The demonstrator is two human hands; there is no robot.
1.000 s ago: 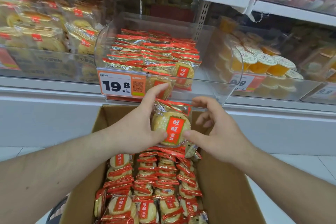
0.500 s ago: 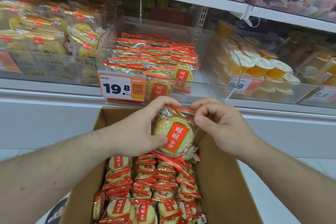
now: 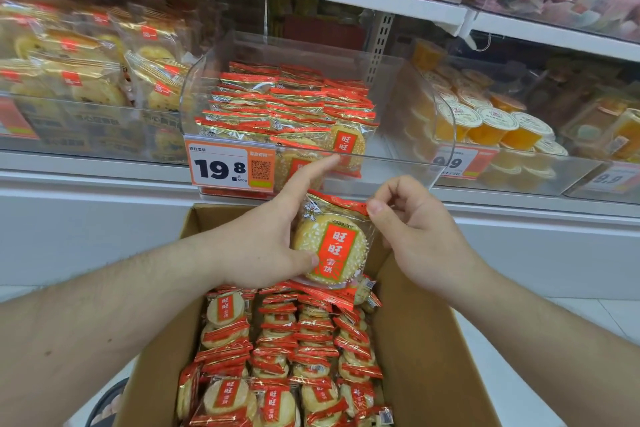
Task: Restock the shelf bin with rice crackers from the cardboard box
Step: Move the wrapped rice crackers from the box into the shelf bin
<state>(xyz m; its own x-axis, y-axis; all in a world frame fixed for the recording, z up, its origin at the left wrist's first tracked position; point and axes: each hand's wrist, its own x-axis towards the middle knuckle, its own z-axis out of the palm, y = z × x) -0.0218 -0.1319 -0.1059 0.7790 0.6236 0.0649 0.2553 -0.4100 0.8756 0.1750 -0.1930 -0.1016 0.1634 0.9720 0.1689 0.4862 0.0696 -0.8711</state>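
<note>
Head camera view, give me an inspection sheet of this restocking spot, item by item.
Surface: white shelf ledge carries the clear bins.
Job's things: shelf bin partly filled; cardboard box well stocked; a stack of rice cracker packs held above the box.
Clutter: nothing seen.
Hands: left hand grips the stack's side; right hand pinches its top edge.
Cables: nothing seen.
Surroundings: price tag reading 19.8; jelly cups to the right; wrapped pastries to the left.

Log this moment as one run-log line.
left hand holds cracker stack | right hand pinches its top | above cardboard box | shelf bin part-filled
</note>
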